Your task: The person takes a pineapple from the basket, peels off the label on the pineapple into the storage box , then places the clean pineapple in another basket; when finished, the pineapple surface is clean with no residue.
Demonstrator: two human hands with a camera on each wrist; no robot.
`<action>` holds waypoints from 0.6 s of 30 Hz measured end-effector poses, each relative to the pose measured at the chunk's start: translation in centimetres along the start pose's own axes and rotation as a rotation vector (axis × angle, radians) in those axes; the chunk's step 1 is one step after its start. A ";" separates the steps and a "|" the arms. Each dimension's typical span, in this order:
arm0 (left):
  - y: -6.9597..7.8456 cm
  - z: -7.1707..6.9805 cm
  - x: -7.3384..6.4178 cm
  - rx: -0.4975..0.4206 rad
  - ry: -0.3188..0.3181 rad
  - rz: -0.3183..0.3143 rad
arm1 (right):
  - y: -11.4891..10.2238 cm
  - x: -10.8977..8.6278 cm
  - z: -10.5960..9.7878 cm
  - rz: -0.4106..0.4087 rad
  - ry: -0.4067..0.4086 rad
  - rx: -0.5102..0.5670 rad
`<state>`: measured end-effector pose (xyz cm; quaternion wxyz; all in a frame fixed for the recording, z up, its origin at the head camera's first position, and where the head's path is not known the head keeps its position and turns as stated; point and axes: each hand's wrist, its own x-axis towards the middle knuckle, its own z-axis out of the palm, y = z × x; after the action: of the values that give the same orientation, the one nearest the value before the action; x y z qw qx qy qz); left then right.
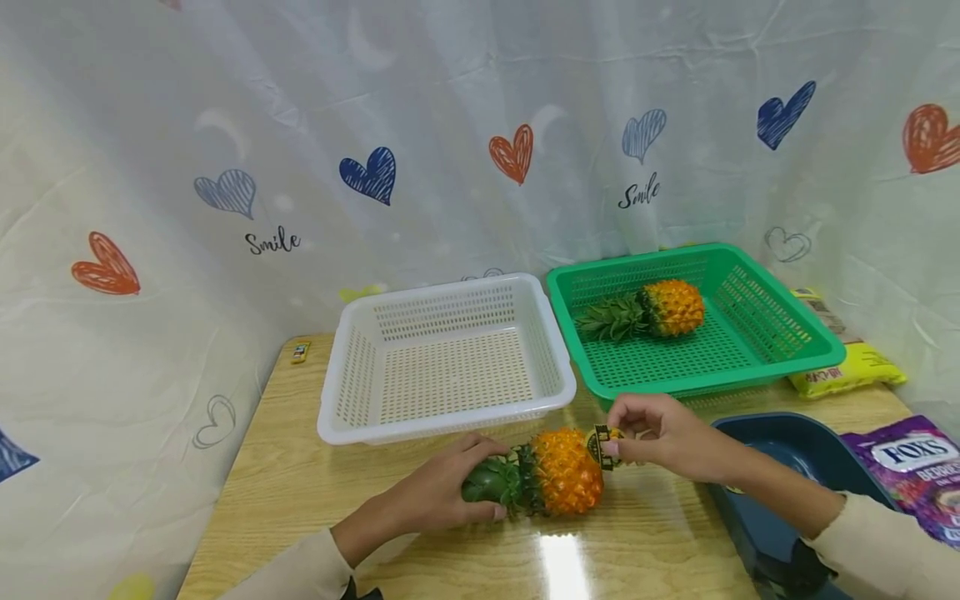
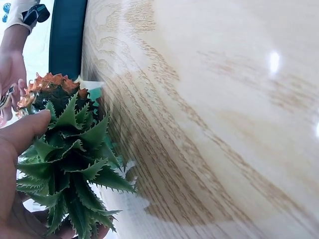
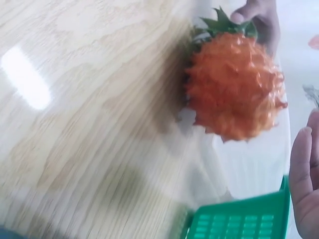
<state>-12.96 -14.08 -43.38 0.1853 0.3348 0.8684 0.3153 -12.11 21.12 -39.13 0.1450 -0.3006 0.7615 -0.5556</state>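
Note:
A small orange pineapple [image 1: 566, 475] lies on its side on the wooden table, its green crown toward the left. My left hand [image 1: 438, 492] grips that spiky crown [image 2: 75, 169], with the thumb on the near side in the left wrist view. At the fruit's base, my right hand [image 1: 663, 437] pinches a black-and-gold round label [image 1: 598, 447] between thumb and fingers. Whether the label still touches the fruit I cannot tell. The right wrist view shows the fruit's knobbly base end, with only part of the right hand [image 3: 305, 174] at the edge.
Behind the hands stand a white basket [image 1: 450, 427] and a green basket [image 1: 720, 380] holding another pineapple [image 1: 675, 308]. A dark blue tub [image 1: 780, 429] sits under the right forearm. Farther right are a purple FOX'S bag [image 1: 911, 471] and a yellow packet [image 1: 851, 372]. A small yellow item [image 1: 300, 352] lies far left.

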 end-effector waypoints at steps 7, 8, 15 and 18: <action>-0.1 0.0 0.0 0.011 0.001 -0.007 | 0.2 -1.6 -1.2 0.021 -0.031 0.025; -0.1 0.0 0.0 0.012 0.001 -0.008 | 0.3 -1.8 -1.4 0.027 -0.030 0.027; -0.2 0.0 -0.1 0.009 0.001 -0.002 | 0.9 -3.4 -2.6 0.057 -0.025 0.032; -0.2 0.0 -0.1 -0.003 -0.004 -0.003 | 1.2 -4.0 -3.0 0.051 -0.029 0.043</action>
<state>-12.96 -14.30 -43.45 0.1879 0.3338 0.8681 0.3158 -11.05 26.12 -39.68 0.1767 -0.2859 0.7546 -0.5636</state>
